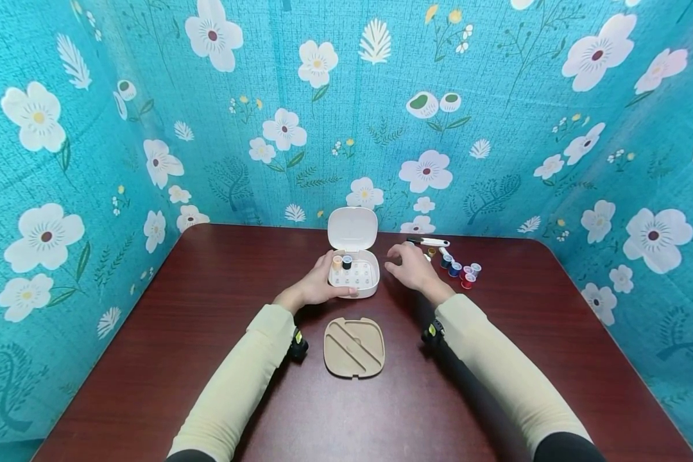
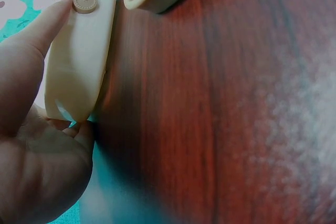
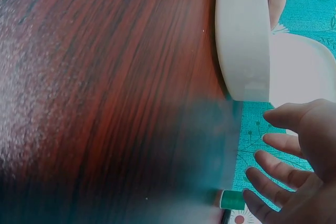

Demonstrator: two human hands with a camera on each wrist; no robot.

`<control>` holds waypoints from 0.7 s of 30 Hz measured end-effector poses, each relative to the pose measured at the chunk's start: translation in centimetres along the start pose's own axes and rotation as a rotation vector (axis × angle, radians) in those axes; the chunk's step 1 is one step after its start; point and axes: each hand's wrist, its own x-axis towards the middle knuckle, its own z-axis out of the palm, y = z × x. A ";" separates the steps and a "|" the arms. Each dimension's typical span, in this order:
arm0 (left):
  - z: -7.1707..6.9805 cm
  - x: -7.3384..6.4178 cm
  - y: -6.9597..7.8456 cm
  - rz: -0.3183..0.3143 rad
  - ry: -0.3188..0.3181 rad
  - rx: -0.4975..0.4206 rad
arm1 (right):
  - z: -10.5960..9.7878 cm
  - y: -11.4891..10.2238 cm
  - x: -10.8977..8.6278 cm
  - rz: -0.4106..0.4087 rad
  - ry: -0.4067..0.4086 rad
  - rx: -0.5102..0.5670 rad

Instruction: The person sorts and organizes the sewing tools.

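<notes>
A white sewing box (image 1: 371, 290) stands with its lid (image 1: 353, 228) raised. Inside, a peach thread spool (image 1: 337, 262) and a dark thread spool (image 1: 347, 262) sit at the back left of a pegged insert (image 1: 355, 276). My left hand (image 1: 316, 284) grips the box's left side, its thumb along the front; in the left wrist view the thumb touches the front by a round tan button (image 2: 85, 2). My right hand (image 1: 412, 266) hovers right of the box, holding nothing. The right wrist view has its fingers spread loosely near a green spool (image 3: 232, 200).
A tan divided tray (image 1: 355, 350) lies in front of the box. Several thread spools, including a blue spool (image 1: 455, 269) and a red spool (image 1: 468, 281), stand at the right. A black-and-white slender tool (image 1: 435, 242) lies behind them, close to the table's back edge.
</notes>
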 end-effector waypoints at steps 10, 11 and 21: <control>0.1 0.0 -0.1 0.021 0.002 0.024 | 0.0 0.6 -0.2 0.005 0.009 -0.003; 0.1 0.0 -0.1 0.024 0.002 0.027 | 0.0 0.7 -0.1 0.005 0.013 -0.006; 0.1 0.1 -0.2 0.036 0.007 0.026 | -0.2 1.5 0.0 0.021 0.061 0.005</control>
